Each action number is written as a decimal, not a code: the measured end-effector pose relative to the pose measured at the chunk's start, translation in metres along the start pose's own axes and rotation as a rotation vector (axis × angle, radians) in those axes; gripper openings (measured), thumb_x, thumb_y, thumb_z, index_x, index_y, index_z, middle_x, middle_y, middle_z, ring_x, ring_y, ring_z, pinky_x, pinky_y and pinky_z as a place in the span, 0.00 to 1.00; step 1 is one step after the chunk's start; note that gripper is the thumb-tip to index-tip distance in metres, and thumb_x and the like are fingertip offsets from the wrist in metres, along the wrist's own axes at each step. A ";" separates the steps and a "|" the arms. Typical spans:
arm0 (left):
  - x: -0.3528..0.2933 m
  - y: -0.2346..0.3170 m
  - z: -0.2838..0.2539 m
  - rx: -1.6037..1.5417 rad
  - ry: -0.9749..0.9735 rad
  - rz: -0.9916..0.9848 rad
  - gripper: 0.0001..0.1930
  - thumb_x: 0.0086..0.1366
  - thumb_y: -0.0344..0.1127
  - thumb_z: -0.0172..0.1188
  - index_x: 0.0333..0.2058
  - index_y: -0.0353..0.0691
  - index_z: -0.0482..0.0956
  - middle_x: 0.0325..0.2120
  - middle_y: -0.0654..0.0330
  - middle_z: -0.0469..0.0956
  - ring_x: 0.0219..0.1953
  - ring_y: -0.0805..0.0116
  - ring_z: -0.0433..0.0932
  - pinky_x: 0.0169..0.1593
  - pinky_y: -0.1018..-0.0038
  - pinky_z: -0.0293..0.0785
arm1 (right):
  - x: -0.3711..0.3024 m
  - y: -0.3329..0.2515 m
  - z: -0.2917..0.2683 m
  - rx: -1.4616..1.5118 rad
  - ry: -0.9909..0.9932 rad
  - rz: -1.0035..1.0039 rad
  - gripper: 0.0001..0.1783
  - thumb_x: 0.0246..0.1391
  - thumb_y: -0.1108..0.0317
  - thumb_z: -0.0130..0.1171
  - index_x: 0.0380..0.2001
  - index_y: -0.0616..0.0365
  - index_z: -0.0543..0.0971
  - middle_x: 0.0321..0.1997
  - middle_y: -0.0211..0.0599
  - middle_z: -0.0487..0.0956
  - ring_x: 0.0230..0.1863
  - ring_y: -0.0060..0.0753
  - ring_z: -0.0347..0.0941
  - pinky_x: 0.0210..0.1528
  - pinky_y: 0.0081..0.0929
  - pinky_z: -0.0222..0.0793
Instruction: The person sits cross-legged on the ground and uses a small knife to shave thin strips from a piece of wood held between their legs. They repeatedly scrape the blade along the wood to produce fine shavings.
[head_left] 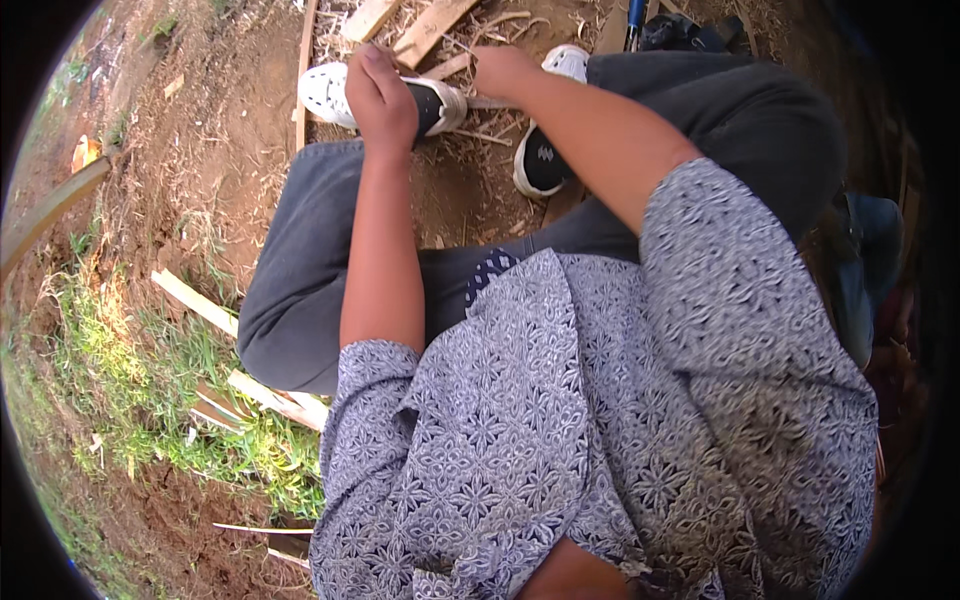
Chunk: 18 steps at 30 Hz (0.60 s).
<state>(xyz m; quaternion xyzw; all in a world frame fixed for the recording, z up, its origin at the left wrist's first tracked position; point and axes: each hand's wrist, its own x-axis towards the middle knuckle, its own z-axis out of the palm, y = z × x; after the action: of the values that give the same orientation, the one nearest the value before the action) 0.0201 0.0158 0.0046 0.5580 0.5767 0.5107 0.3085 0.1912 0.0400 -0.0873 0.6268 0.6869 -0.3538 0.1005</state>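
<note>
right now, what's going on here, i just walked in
Someone sits with knees apart, the left hand over one white shoe and the right hand near the other shoe. Whatever they may be gripping is too small to make out. Pale wood pieces lie on the dirt ground just beyond.

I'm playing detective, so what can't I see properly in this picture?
All in the head view:
What the left hand may hold: the hand itself covers it.
What the right hand may hold: its inner side faces away.
Blue-handled thing: cut off by the top edge.
Long wooden piece: cut off by the left rim.
</note>
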 end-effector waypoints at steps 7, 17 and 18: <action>0.003 -0.006 -0.015 -0.020 0.021 -0.129 0.27 0.82 0.51 0.39 0.28 0.36 0.69 0.22 0.63 0.68 0.26 0.72 0.64 0.32 0.72 0.62 | -0.052 -0.054 -0.082 0.134 -0.036 -0.313 0.29 0.65 0.64 0.49 0.69 0.49 0.70 0.52 0.57 0.82 0.52 0.56 0.81 0.54 0.46 0.76; -0.002 0.005 0.005 0.146 -0.077 0.075 0.24 0.81 0.46 0.41 0.28 0.34 0.69 0.22 0.59 0.67 0.25 0.66 0.65 0.32 0.68 0.63 | -0.003 -0.050 -0.053 -0.123 -0.204 -0.144 0.28 0.57 0.67 0.55 0.62 0.55 0.76 0.54 0.50 0.83 0.55 0.51 0.81 0.55 0.45 0.77; -0.001 0.005 0.008 0.142 -0.082 0.100 0.24 0.81 0.45 0.42 0.28 0.34 0.67 0.21 0.56 0.66 0.24 0.63 0.65 0.33 0.66 0.63 | 0.004 -0.044 -0.040 -0.125 -0.221 -0.115 0.31 0.58 0.68 0.54 0.66 0.55 0.72 0.56 0.51 0.82 0.57 0.51 0.80 0.56 0.45 0.77</action>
<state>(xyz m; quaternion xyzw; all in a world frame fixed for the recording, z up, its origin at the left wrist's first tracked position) 0.0292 0.0165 0.0068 0.6270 0.5696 0.4604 0.2655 0.1619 0.0697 -0.0445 0.5362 0.7270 -0.3824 0.1942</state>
